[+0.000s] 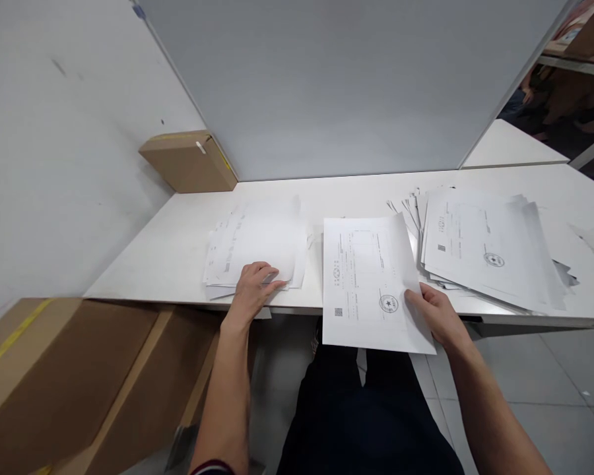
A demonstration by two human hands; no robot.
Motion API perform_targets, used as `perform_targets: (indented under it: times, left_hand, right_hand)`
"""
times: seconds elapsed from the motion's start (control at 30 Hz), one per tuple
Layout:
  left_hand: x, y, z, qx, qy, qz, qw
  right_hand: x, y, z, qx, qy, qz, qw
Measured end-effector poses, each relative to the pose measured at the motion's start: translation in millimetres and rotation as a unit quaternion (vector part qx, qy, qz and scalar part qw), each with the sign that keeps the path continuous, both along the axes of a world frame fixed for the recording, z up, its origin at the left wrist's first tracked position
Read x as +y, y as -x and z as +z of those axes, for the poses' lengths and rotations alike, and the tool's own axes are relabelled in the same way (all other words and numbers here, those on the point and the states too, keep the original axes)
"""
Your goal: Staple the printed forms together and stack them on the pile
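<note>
Holding now: the right hand (433,313) pinches one printed sheet (366,284) at its lower right corner, thumb on top. The sheet carries a round stamp and a small square code. It lies partly on the table (178,244) and partly out over the near edge, above the person's lap.
Left hand: the left hand (255,290) lies palm down on the near edge of the left stack (257,244), with fingers loose and gripping nothing.
Left stack: a thin, fairly squared set of papers, its print too pale to read. It sits just beside the printed sheet; I cannot tell whether the two touch.
Right pile: the right pile (490,257) is thicker and loosely fanned, with corners poking out at the back. Its top page shows the same kind of round stamp, and its near edge lies just beside the right hand.
Done, as I judge it: only a smaller share of the papers looks dealt with, going by how thin the left stack is.
Left, as I judge it: the larger share, meaning the whole fanned pile and the sheet in hand, which rests on neither heap.
Around: a cardboard box (188,161) stands at the table's far left corner against the grey partition (346,86). Larger cartons (54,376) stand on the floor (564,382) at the left, below the table's edge.
</note>
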State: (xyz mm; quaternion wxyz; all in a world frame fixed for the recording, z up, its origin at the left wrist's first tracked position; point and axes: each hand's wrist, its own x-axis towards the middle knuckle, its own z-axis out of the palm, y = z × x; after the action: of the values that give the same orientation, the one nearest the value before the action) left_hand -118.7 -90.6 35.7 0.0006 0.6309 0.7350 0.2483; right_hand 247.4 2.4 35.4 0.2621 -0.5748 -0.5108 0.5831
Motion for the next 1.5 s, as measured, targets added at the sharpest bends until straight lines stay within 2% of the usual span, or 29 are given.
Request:
perform_targets:
  times: [0.43, 0.73, 0.83, 0.9, 1.0, 1.07, 1.13, 1.23, 1.33, 1.5]
  left_hand:
    - [9.3, 14.4, 6.5, -0.043, 0.058, -0.043, 0.997]
    - [10.8, 13.2, 6.9, -0.036, 0.039, -0.046, 0.998]
    - [9.3, 9.3, 7.9, -0.092, -0.006, -0.037, 0.995]
    - [8.5, 6.0, 10.5, -0.152, -0.065, 0.014, 0.986]
    - [9.4, 1.2, 18.3, -0.250, -0.175, 0.119, 0.945]
    - [10.9, -2.8, 26.4, -0.298, -0.232, 0.143, 0.915]
    - [12.1, -9.2, 36.0, -0.318, -0.265, 0.142, 0.899]
    - [10.8, -26.9, 50.0, -0.317, -0.269, 0.123, 0.901]
    - [6.4, -55.5, 57.5, -0.272, -0.252, 0.061, 0.927]
    - [2.8, -110.6, 46.3, -0.195, -0.217, -0.090, 0.952]
  right_hand:
    - [0.4, -1.1, -1.5, -0.018, -0.014, 0.005, 1.000]
    - [0.2, -0.6, -2.6, -0.019, -0.013, 0.006, 1.000]
    - [0.6, -1.1, -2.9, -0.008, -0.003, 0.005, 1.000]
    - [1.0, -2.0, -2.9, 0.013, 0.008, 0.009, 1.000]
    - [1.4, -3.3, -2.9, 0.045, 0.021, 0.011, 0.999]
    - [0.9, -3.4, -3.0, 0.061, 0.023, 0.009, 0.998]
    - [-0.9, -2.8, -2.9, 0.072, 0.024, 0.010, 0.997]
    - [-6.1, -0.9, -2.2, 0.079, 0.026, 0.019, 0.996]
    - [-12.3, 2.0, -1.2, 0.098, 0.032, 0.027, 0.994]
    - [-17.4, 7.8, 0.1, 0.134, 0.035, 0.022, 0.990]
